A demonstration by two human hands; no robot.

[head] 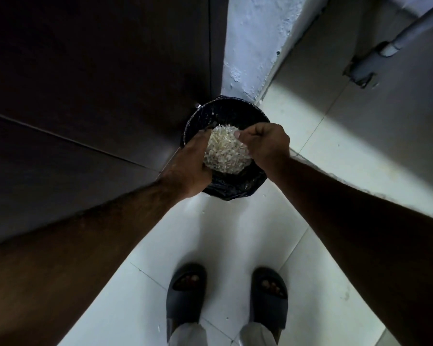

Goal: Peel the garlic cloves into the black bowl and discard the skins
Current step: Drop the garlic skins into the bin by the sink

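Both hands are brought together over a bin lined with a black bag (235,188), holding between them a heap of garlic skins (225,152). The left hand (188,168) cups the heap from the near-left side, its fingers curled under and round the pile, its thumb side running up along the heap's left edge. The right hand (265,143) closes on the heap from the right, knuckles up, fingers bent down into the skins, one fingertip showing at the top edge of the pile. The skins are pale, cream to off-white, dry and papery, a loose bristly mass of thin flakes and short wispy strands, brighter than anything round them; whether something lies under the heap cannot be told. The heap sits directly above the bin's mouth, within its rim, which shows as a dark glossy ring behind and to the far side of the hands, with the bag's crumpled fold hanging over the near edge. The bin stands on a pale tiled floor (235,245). To the left of the bin rises a dark cabinet front (98,83), and behind it a rough whitewashed wall corner (250,46). Near of the bin, on the tiles, stand the person's two feet in dark slides (185,295), toes pointing toward the bin. Far right of the bin, a grey pipe (398,38) runs at a slant along the wall.
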